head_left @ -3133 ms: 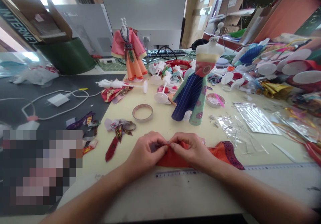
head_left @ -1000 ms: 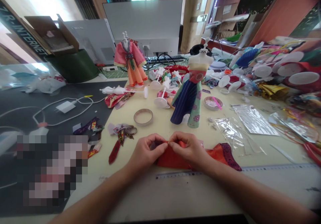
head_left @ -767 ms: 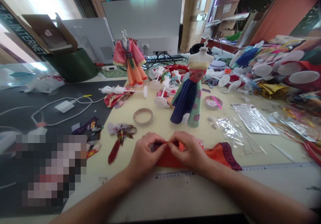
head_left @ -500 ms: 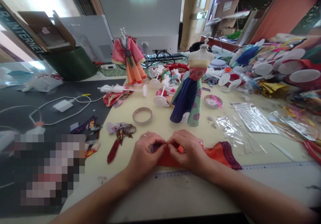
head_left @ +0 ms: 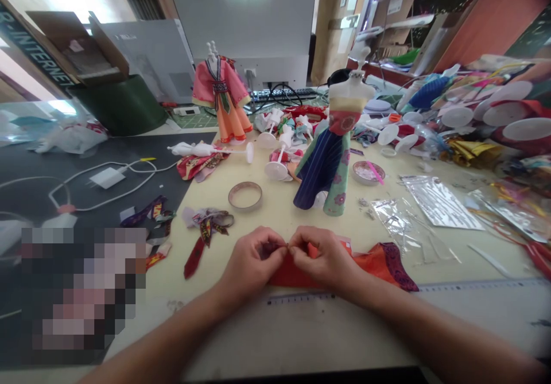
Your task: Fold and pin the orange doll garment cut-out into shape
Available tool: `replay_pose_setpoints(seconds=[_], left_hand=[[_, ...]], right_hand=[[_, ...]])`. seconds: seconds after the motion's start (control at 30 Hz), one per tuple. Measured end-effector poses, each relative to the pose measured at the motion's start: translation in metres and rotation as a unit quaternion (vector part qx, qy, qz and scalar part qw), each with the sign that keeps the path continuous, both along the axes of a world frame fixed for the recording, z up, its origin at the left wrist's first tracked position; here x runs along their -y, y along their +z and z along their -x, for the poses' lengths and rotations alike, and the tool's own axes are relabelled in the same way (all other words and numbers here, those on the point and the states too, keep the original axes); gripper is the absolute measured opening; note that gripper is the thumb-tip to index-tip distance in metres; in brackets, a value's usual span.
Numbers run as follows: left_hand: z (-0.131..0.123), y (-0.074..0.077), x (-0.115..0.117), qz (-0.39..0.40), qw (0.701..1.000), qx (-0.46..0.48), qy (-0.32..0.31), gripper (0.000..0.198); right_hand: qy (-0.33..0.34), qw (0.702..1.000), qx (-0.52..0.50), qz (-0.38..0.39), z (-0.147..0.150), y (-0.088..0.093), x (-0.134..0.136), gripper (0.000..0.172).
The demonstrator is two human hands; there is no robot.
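Note:
My left hand (head_left: 252, 260) and my right hand (head_left: 321, 258) meet at the fingertips, both pinching the same fold of a red-orange cloth piece (head_left: 295, 275). The cloth lies on the cream table top. Its right end (head_left: 383, 260) spreads out past my right hand and has a dark patterned border. Most of the fold is hidden under my fingers. A steel ruler (head_left: 301, 298) runs along the table just in front of the cloth. Beyond my hands stands a doll dress form (head_left: 329, 163) in a navy striped skirt.
A pink-and-orange doll costume (head_left: 221, 100) stands farther back. Ribbon scraps (head_left: 206, 223) and a metal ring (head_left: 245, 196) lie left of centre. Clear plastic sheets (head_left: 437, 200) lie to the right, before a heap of white stands and fabrics (head_left: 473, 120). A black mat (head_left: 51, 166) with a white charger (head_left: 107, 177) lies left.
My fingertips stay pinched on the red cloth fold through these frames. Only small finger shifts show, and the view has swayed slightly.

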State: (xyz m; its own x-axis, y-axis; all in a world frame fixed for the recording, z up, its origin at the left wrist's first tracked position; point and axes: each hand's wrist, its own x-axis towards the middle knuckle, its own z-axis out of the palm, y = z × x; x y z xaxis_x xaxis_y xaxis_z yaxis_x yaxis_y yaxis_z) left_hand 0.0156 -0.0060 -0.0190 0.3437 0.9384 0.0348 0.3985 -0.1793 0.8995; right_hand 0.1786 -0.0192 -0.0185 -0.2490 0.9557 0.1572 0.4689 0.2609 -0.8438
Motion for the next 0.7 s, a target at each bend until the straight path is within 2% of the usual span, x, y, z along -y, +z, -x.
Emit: replay_pose_setpoints(seconds=[0.07, 0.17, 0.33, 0.47, 0.7], left_hand=[[0.0002, 0.0008, -0.0004, 0.076, 0.996, 0.053, 0.003, 0.007], [0.0009, -0.0003, -0.0001, 0.165, 0.977, 0.132, 0.011, 0.012], [0.0013, -0.0016, 0.0003, 0.250, 0.945, 0.210, 0.017, 0.019], [0.0013, -0.0008, -0.0002, 0.274, 0.932, 0.235, 0.014, 0.021], [0.0015, 0.0006, 0.0010, 0.250, 0.944, 0.217, 0.016, 0.020]], right_hand=[[0.012, 0.997, -0.046, 0.053, -0.0005, 0.0036, -0.0007, 0.012], [0.025, 0.991, -0.102, 0.084, -0.0014, 0.0062, -0.0012, 0.012], [0.035, 0.981, -0.158, 0.106, -0.0018, 0.0041, -0.0012, 0.013], [0.041, 0.977, -0.174, 0.117, -0.0021, 0.0041, -0.0010, 0.014], [0.042, 0.984, -0.148, 0.089, -0.0033, 0.0072, 0.0005, 0.015]])
